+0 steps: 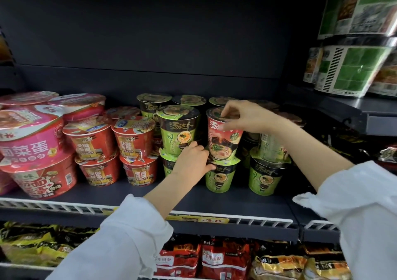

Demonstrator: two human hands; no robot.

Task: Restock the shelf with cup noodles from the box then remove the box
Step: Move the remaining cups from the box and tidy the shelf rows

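White sleeves nearest. Right hand pinching lid rim of red cup, stacked atop green cup on shelf. Left hand curled round red cup's base. Risk: off-centre seating, stack toppling. Box unseen.

dark back panel, white wire rail

The dark shelf has a white wire rail at its front edge. On it stand green cup noodles, red noodle bowls on their left, and big pink and red bowls at far left, each carrying a second layer.
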